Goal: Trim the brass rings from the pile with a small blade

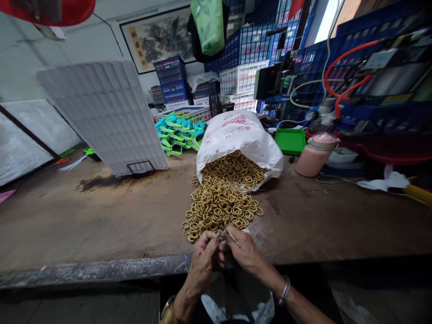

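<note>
At the surface's [101, 216] near edge, steady the apparent ring [218, 234] pinched in left fingers [212, 246], lightly guiding the slim tool [232, 236] gripped in right fingers [238, 232].

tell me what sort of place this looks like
Probably a small workshop: rings spill in bulk from a sack onto a worn bench, plastic crates are stacked behind, and red hoses run to equipment at right.
</note>
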{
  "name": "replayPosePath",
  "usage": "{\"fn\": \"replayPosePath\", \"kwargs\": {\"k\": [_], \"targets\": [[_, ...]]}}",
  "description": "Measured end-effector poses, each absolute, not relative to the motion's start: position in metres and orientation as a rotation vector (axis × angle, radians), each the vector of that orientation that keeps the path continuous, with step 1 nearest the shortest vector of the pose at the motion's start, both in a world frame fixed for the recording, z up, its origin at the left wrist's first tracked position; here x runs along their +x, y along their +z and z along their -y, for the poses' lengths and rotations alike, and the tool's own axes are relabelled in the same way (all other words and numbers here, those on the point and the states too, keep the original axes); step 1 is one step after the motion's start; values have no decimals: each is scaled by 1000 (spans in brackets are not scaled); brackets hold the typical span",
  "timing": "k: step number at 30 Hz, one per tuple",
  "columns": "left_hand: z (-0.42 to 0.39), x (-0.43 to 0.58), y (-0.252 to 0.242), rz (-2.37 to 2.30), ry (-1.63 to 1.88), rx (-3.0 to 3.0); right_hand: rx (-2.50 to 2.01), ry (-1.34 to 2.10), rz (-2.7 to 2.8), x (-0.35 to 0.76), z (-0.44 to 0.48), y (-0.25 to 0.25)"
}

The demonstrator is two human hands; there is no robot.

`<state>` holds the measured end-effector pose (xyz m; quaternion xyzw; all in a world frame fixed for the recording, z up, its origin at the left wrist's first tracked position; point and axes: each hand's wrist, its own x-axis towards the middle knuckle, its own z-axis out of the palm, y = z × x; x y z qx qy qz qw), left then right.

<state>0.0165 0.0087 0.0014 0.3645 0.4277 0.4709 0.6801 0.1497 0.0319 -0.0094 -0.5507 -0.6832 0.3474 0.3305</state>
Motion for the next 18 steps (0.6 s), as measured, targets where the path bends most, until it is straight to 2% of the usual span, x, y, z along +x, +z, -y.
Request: {"fn": "replayPosePath", "kwargs": {"k": [7,18], "targets": [[-9,15,3,-1041,1054,882,-1461,685,2126,147,-20,-3],[-7,12,-6,-1071,1150,894,-1629,524,2237,138,-22,-11]]}}
